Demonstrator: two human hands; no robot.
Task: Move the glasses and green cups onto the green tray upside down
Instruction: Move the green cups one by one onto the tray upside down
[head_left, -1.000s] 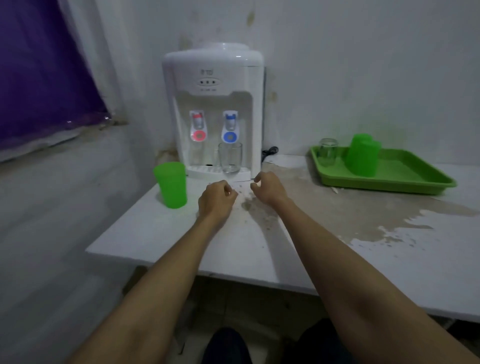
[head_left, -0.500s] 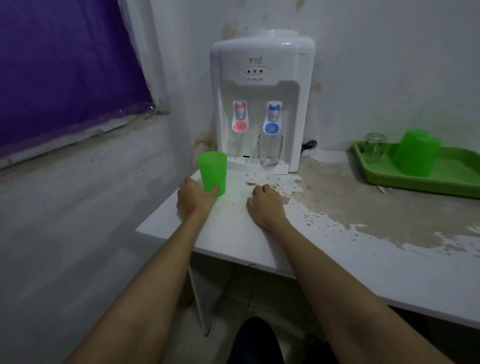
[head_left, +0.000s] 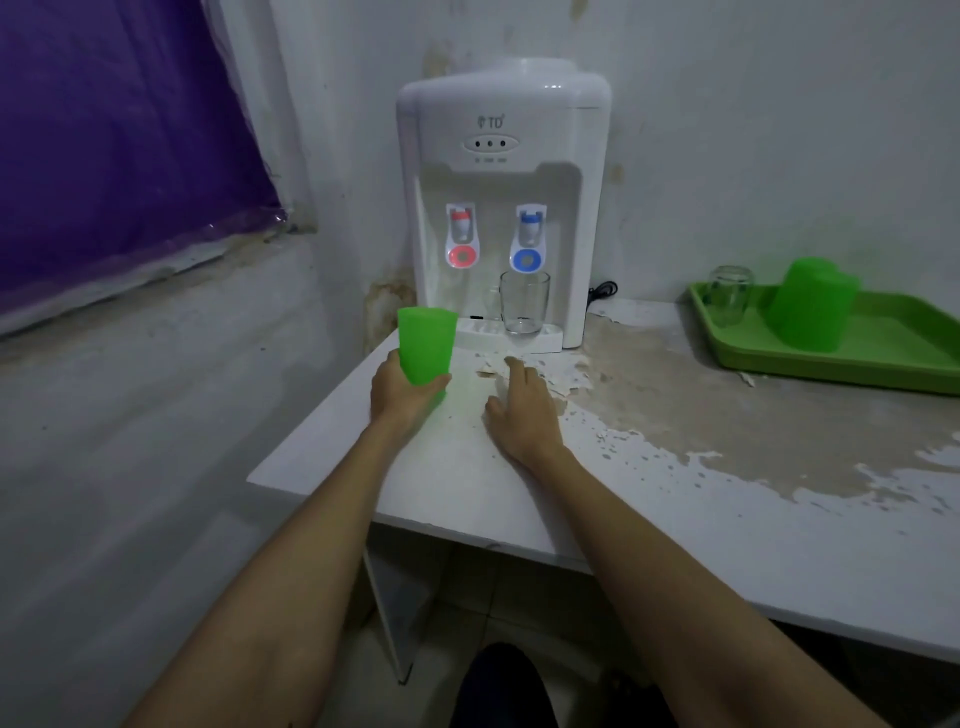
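My left hand (head_left: 402, 392) grips the lower half of an upright green cup (head_left: 426, 343) near the table's left corner. Flat on the table beside it lies my right hand (head_left: 524, 410), fingers spread, holding nothing. A clear glass (head_left: 523, 309) stands upright on the drip tray of the water dispenser, under the blue tap. At the right, the green tray (head_left: 883, 358) carries an upside-down green cup (head_left: 813, 304) and a small upside-down glass (head_left: 730, 295).
A white water dispenser (head_left: 501, 197) stands against the wall at the table's back, its black cord at its right. The white table (head_left: 675, 467) has a large worn brown patch. A purple window covering is at the left.
My left hand has moved left and closed around the green cup. My right hand has opened and flattened on the table. The view has shifted left.
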